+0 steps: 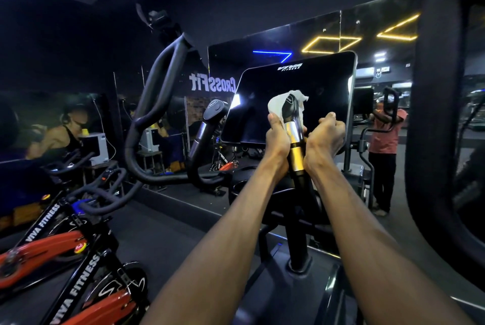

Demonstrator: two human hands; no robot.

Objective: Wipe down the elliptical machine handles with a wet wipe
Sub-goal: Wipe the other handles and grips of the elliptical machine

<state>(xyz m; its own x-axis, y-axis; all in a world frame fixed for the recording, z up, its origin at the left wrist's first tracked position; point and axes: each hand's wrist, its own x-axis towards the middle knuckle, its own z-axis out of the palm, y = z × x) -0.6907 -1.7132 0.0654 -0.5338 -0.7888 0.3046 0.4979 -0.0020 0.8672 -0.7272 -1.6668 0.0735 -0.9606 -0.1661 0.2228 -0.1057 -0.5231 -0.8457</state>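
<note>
My left hand (pixel 277 133) curls its fingers around the white wet wipe (pixel 278 103), pressed over the top of the elliptical's inner handle (pixel 293 125) in front of the console screen (pixel 294 93). My right hand (pixel 325 135) grips the handle's metal band.

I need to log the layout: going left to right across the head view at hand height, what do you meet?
Red spin bike → long curved handle → left grip → left hand → wipe-wrapped grip → right hand → person in the mirror.
</note>
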